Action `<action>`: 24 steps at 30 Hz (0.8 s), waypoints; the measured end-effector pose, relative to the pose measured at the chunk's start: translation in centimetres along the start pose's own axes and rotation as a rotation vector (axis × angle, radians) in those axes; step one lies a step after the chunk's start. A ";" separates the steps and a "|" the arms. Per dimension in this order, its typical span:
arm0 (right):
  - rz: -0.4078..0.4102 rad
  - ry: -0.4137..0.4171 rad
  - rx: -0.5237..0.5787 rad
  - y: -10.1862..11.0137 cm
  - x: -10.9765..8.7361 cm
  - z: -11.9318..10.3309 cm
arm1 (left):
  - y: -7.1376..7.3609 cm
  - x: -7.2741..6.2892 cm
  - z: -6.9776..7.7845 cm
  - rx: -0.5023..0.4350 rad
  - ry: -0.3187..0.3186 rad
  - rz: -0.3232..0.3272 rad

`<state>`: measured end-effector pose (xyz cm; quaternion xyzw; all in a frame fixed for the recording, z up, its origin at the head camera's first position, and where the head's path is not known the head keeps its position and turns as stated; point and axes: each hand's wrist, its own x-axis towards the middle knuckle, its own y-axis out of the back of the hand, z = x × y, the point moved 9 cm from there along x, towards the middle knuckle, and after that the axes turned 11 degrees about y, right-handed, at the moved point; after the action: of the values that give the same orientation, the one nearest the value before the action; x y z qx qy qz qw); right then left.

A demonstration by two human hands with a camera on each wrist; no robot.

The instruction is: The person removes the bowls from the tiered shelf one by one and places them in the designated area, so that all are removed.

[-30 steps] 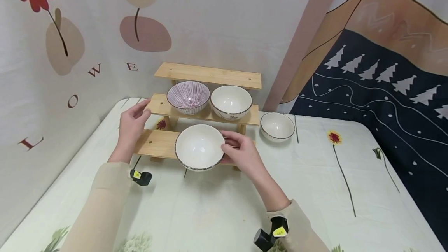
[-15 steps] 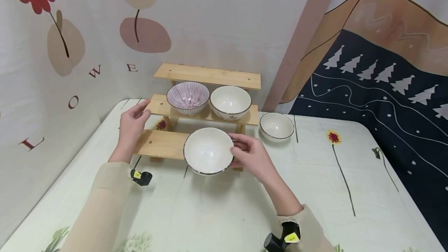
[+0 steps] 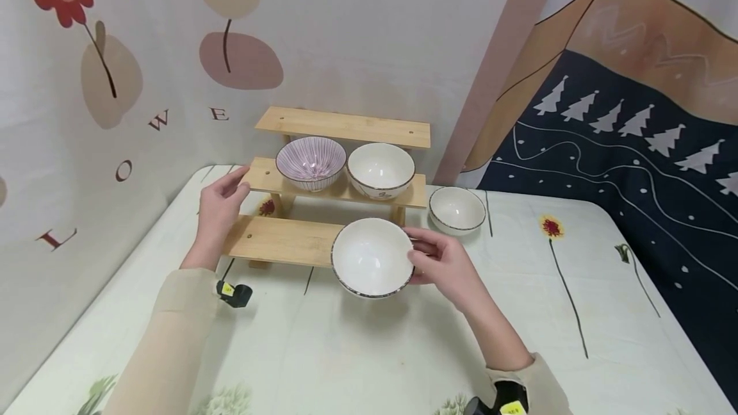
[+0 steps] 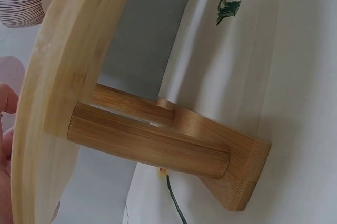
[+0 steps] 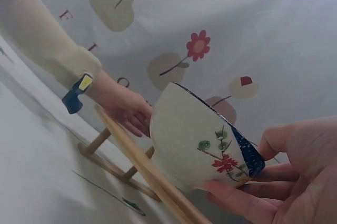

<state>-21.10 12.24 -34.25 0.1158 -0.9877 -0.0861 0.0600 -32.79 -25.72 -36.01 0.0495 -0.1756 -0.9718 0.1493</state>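
Note:
My right hand point(image 3: 446, 266) holds a white bowl point(image 3: 372, 257) with a dark rim by its right side, thumb at the rim and fingers beneath. The bowl overlaps the right end of the lowest board of a three-tier wooden rack point(image 3: 282, 239); whether it touches the board I cannot tell. A red flower and a blue patch decorate its outer wall in the right wrist view. My left hand point(image 3: 221, 205) grips the left end of the rack's middle board. On that board a purple-striped bowl point(image 3: 311, 163) and another white bowl point(image 3: 380, 170) stand side by side.
A smaller white bowl point(image 3: 457, 210) sits on the table to the right of the rack. The top board point(image 3: 343, 127) runs along the back, close to the printed curtain point(image 3: 357, 31). A flower-patterned cloth point(image 3: 507, 312) covers the table.
My right hand has moved the white bowl rightward and slightly toward me along the lowest board, baring more of that board. The left hand keeps its place on the rack.

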 end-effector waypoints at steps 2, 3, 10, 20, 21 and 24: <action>0.009 -0.009 -0.014 0.7 -0.4 0.1 | 0.0 0.0 0.0 -0.004 -0.003 0.002; 0.011 -0.011 -0.017 1.0 -0.6 0.1 | 0.0 0.0 0.0 -0.005 -0.006 0.001; 0.049 -0.028 -0.079 3.5 -2.0 0.3 | -0.1 -0.1 -0.2 -0.005 0.001 -0.010; 0.123 -0.009 -0.127 7.3 -3.7 0.4 | 0.0 0.0 0.2 -0.009 -0.006 -0.006; 0.132 -0.017 -0.136 7.7 -3.9 0.6 | 0.0 0.0 0.2 -0.011 -0.008 -0.006; 0.155 -0.039 -0.159 8.8 -4.5 1.1 | 0.0 -0.1 0.1 -0.010 -0.006 -0.008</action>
<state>-18.85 21.96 -34.11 0.0322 -0.9847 -0.1617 0.0563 -32.74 -25.63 -35.91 0.0466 -0.1710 -0.9734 0.1453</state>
